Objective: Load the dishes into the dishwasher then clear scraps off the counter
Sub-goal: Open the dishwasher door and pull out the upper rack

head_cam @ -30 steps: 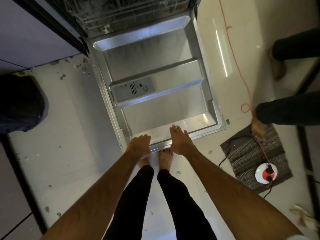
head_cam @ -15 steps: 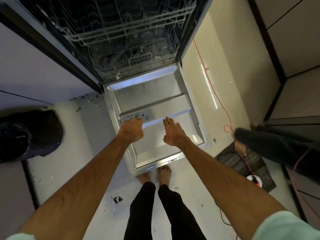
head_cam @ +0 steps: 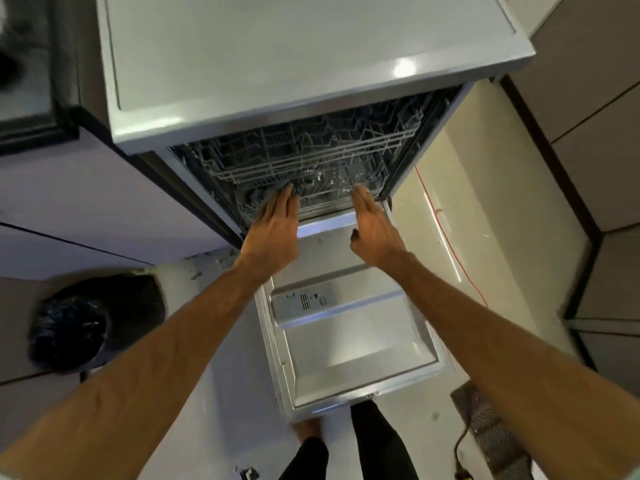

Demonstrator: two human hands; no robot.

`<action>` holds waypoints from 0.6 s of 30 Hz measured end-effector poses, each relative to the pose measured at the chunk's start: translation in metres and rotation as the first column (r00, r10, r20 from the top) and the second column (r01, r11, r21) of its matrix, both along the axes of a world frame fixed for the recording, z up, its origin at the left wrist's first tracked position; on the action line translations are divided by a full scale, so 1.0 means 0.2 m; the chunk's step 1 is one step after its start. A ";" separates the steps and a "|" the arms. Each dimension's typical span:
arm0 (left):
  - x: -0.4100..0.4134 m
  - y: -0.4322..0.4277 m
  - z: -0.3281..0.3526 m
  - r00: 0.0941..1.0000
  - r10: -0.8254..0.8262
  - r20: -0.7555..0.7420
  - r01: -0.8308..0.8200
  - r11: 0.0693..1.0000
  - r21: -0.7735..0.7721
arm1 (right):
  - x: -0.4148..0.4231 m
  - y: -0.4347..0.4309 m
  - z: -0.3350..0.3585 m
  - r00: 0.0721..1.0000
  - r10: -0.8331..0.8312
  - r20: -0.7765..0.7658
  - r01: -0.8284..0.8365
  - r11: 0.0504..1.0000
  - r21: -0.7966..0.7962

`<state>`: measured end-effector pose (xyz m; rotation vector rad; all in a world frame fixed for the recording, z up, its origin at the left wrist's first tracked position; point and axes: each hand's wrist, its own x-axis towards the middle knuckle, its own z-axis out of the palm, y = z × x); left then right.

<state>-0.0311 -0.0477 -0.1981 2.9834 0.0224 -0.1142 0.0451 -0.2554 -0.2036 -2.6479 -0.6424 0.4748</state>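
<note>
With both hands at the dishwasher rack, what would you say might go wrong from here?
1. The left hand and right hand reach with straight fingers at the wire rack; fingers might snag or get pinched as it slides out.
2. The open door lies flat just in front of a bare foot; leaning over it, a shin could knock its edge.
3. The orange cord and scraps on the floor could trip or prick bare feet.

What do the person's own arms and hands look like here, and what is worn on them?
The left forearm and right forearm are bare. No watch, bracelet, ring or glove shows on the left hand or right hand. A sliver of pale fabric, probably a sleeve edge, shows at the frame's lower left corner.
</note>
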 end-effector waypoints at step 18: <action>0.50 0.13 -0.03 0.942 0.116 -0.315 -0.075 0.987 0.139 | 0.57 0.14 0.00 0.967 0.217 0.130 -0.155 0.915 -0.373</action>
